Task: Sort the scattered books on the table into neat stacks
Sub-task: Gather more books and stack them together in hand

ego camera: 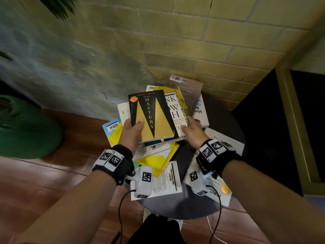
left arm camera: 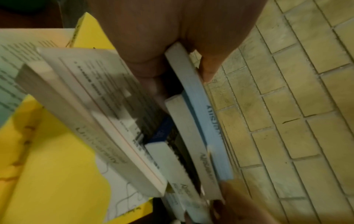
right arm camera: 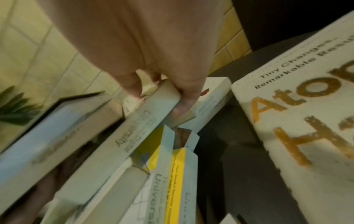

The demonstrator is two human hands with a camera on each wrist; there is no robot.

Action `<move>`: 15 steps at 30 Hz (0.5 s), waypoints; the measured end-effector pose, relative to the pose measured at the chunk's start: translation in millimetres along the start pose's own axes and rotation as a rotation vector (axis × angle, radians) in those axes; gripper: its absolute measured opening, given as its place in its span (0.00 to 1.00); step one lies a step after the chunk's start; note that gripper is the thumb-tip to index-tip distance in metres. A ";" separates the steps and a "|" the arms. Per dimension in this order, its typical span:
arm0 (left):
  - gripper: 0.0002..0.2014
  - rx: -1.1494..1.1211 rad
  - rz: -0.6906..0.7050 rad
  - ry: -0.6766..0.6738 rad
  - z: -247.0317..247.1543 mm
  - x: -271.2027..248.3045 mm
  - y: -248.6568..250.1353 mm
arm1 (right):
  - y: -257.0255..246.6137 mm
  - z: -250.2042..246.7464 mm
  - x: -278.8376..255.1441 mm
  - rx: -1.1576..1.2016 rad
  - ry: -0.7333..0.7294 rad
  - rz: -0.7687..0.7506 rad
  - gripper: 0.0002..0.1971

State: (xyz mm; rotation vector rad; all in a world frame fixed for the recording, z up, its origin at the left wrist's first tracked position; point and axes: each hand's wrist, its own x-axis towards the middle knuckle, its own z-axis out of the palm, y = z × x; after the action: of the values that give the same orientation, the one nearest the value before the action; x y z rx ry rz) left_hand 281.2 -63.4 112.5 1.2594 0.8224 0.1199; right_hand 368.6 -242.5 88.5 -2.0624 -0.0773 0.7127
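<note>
Two books (ego camera: 154, 117) in two gripping hands (ego camera: 131, 133)

Glossy paper cover on the Mastery book (ego camera: 154, 117); smooth dark round table (ego camera: 177, 206); rough brick wall (ego camera: 193, 41).

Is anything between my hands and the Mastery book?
No. The left hand already grips the Mastery book at its left edge, thumb on the cover; the right hand holds the white book beneath it.
</note>
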 end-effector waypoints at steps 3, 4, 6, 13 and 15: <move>0.11 0.023 0.012 0.006 1.9 3.3 -5.6 | -10.9 -2.6 -9.1 -0.229 0.255 -0.108 0.22; 0.13 0.028 0.024 0.013 3.7 2.7 -5.7 | -17.3 -1.7 -12.5 -0.258 0.261 -0.165 0.24; 0.18 0.015 0.040 0.025 7.5 -0.6 -4.2 | -30.2 3.3 -17.3 -0.250 0.143 -0.203 0.30; 0.20 0.043 0.051 0.021 11.8 -0.7 1.7 | -34.8 6.8 -2.2 0.079 0.034 -0.077 0.21; 0.18 0.053 0.042 0.044 10.0 3.0 2.2 | -30.5 -1.9 -1.1 0.121 0.110 -0.053 0.16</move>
State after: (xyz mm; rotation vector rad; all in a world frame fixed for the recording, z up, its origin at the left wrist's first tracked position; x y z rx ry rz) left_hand 290.2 -69.1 113.7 1.3282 0.8417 0.1609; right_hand 375.2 -226.8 113.9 -1.9725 -0.0251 0.5567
